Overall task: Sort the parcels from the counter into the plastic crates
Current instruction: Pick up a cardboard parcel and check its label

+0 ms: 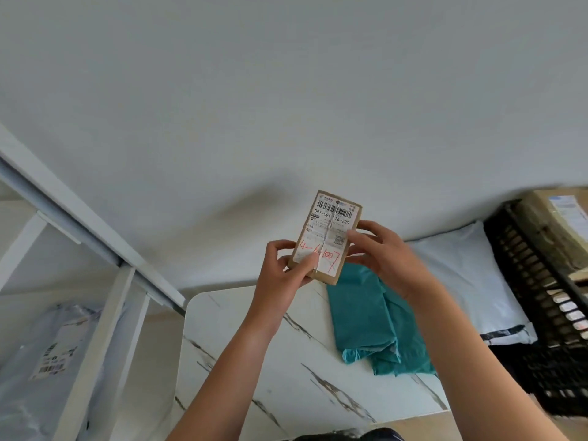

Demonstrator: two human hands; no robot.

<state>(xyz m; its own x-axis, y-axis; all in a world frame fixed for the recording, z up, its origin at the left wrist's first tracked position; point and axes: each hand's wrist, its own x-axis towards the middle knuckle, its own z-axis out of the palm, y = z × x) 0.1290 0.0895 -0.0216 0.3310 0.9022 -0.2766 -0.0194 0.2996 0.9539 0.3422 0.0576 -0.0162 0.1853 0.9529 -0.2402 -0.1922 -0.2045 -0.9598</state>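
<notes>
Gripping a small brown cardboard parcel (329,230) with a white printed label and red handwriting, the left hand (284,271) pinched its near left corner, thumb laid across the label. The right hand (383,254) curled round its right edge. I saw the parcel held upright in the air above the far end of the white marble-veined counter (254,361). On the counter beneath lay a crumpled teal plastic mailer bag (366,313), and a flat pale grey plastic mailer (461,275) lay just right of it. A black slatted plastic crate (525,281) stood at the right edge, a large brown cardboard box (550,218) at its far side. A white metal shelf frame (105,329) stood left.
</notes>
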